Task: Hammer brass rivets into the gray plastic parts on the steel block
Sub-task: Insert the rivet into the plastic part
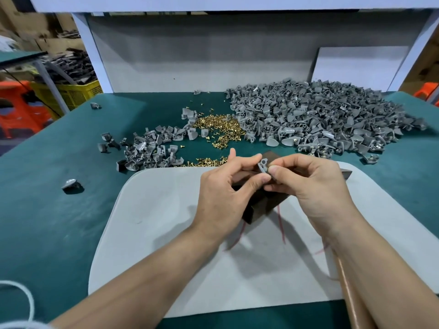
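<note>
— Where does the camera sit?
— On the person's head, looking forward and down at the gray mat (166, 233), close above it.
— How wide is the view?
— Wide: beyond the mat it takes in the green table (47, 210) and the white back panel (190, 62). Only one view, nothing shared.

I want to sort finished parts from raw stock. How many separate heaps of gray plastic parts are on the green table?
2. A large heap at back right and a smaller heap at centre left. A few strays lie apart, and the hands may hide more.
</note>
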A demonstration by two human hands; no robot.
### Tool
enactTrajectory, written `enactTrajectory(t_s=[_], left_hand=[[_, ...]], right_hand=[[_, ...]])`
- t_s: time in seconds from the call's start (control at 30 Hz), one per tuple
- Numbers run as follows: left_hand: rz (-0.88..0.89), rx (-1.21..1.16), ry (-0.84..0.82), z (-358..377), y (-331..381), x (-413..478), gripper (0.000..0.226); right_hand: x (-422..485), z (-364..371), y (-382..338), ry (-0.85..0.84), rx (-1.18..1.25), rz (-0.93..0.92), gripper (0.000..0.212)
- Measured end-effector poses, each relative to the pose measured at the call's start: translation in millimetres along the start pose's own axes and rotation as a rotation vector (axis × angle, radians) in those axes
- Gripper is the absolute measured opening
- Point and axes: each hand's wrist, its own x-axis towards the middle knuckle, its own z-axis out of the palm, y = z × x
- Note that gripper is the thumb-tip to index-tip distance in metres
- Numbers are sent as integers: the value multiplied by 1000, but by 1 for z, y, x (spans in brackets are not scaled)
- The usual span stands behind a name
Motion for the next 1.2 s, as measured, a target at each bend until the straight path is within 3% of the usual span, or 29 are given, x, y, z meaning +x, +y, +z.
enactTrajectory(t_s=[0.53, 1.2], left_hand=[[47, 54, -39, 0, -1, 0, 32], [30, 29, -27, 1, -4, -2, 30]], right_hand=[[1, -5, -5, -45, -85, -29, 18], [1, -7, -2, -73, -22, 30, 14]])
